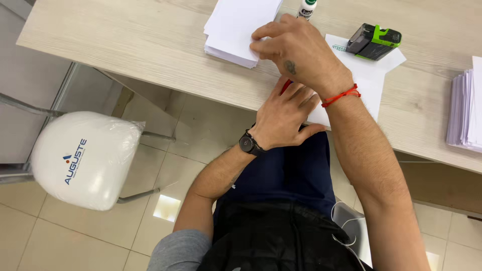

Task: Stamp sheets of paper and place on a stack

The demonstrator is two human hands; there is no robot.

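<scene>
My right hand (296, 50) reaches across to a stack of white sheets (231, 25) at the far side of the pale wooden desk (140, 45). Its thumb and fingers pinch the near right corner of the top sheet. A red string is tied around that wrist. My left hand (286, 113), with a dark watch on its wrist, lies flat with fingers apart on a white sheet (369, 83) at the desk's near edge. A small red thing (285, 86) pokes out beside its fingertips, mostly hidden by both hands.
A green and black stamp (374, 41) sits on the white sheet to the right of my right hand. A white tube with a green cap (306, 7) stands at the far edge. Another paper stack (464, 108) lies far right. A white plastic-covered chair (83, 158) stands left on the tiled floor.
</scene>
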